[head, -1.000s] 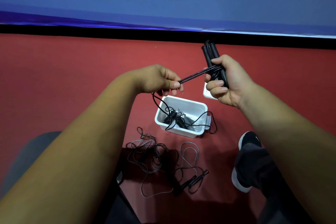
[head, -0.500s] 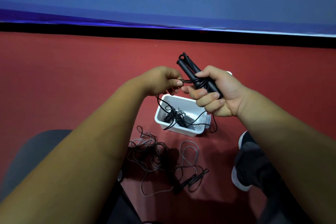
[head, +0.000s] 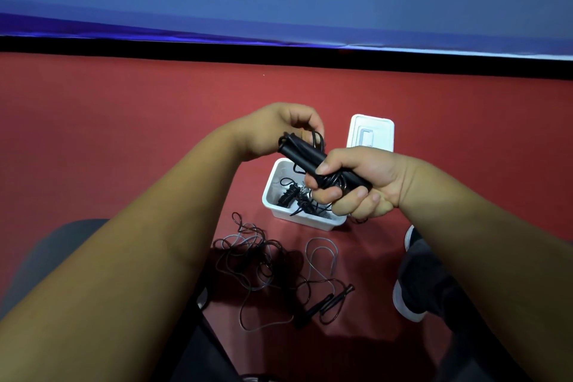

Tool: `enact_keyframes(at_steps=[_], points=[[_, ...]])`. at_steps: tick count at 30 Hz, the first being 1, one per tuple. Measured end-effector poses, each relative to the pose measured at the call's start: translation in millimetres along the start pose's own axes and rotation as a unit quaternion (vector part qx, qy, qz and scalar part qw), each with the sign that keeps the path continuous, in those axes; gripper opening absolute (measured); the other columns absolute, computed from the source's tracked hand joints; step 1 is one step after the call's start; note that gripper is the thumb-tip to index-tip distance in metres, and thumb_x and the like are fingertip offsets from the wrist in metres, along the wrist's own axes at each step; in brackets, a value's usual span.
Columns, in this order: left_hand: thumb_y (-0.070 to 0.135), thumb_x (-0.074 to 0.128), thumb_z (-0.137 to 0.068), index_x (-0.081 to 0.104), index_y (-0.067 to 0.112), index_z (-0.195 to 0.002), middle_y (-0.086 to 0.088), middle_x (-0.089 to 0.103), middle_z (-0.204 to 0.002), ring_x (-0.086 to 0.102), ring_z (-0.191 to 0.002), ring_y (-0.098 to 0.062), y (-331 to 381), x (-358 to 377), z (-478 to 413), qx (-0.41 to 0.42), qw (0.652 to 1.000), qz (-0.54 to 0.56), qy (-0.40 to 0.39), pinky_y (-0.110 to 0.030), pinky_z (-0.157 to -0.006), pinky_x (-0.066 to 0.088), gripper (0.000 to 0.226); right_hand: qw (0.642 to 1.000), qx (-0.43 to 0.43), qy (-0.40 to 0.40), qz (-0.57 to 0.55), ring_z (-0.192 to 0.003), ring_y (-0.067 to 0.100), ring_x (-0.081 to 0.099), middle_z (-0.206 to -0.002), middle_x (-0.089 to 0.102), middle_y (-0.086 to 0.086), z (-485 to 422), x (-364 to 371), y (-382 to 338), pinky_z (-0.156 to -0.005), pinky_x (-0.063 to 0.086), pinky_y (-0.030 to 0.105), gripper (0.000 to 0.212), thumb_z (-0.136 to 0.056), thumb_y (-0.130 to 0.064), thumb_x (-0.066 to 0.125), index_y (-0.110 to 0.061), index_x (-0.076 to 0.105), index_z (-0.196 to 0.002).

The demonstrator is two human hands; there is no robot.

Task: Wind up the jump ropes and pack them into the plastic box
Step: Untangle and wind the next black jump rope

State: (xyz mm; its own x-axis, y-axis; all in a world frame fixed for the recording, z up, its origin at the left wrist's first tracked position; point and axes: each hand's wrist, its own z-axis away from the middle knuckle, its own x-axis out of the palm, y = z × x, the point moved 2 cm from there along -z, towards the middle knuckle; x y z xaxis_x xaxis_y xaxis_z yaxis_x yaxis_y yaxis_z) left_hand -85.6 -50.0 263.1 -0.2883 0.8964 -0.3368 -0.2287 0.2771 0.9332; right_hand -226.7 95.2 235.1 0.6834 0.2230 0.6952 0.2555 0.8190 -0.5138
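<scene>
My right hand grips the black handles of a jump rope, with its cord wound round them, above the white plastic box. My left hand holds the cord at the far end of the handles, fingers curled round it. A wound black rope lies inside the box. On the red floor in front of the box lies a loose tangled rope with its two black handles.
The white box lid lies on the floor behind the box. My right shoe and trouser leg are at the right, a grey seat edge at the left. A black strip and blue wall bound the floor at the back.
My right hand has tipped the handles from upright to nearly level and lowered them over the box. My left hand has come in close, taking up the slack cord.
</scene>
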Motion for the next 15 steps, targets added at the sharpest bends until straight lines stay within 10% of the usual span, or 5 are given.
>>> enact_keyframes(at_steps=[11,15], points=[[-0.001,0.080,-0.084,0.082,0.008,-0.098,-0.013,0.079,-0.098,0.072,-0.093,-0.019,18,-8,-3,-0.038,0.997,-0.055,0.029,-0.034,-0.095,0.057,0.017,0.994,0.023,0.094,0.059,-0.048,0.006,0.025,-0.080,0.044,0.004,-3,-3,1,-0.032,0.025,0.014,0.035,-0.095,-0.021,0.056,-0.020,0.068,-0.128],[0.001,0.081,-0.084,0.083,0.013,-0.097,-0.004,0.081,-0.094,0.073,-0.092,-0.012,21,-7,-2,-0.047,0.994,-0.094,0.026,-0.023,-0.091,0.057,0.018,0.991,0.045,0.115,0.053,-0.045,0.004,0.032,-0.081,0.048,0.002,-9,-2,4,-0.031,0.025,0.014,0.009,-0.094,-0.020,0.057,-0.014,0.059,-0.101]])
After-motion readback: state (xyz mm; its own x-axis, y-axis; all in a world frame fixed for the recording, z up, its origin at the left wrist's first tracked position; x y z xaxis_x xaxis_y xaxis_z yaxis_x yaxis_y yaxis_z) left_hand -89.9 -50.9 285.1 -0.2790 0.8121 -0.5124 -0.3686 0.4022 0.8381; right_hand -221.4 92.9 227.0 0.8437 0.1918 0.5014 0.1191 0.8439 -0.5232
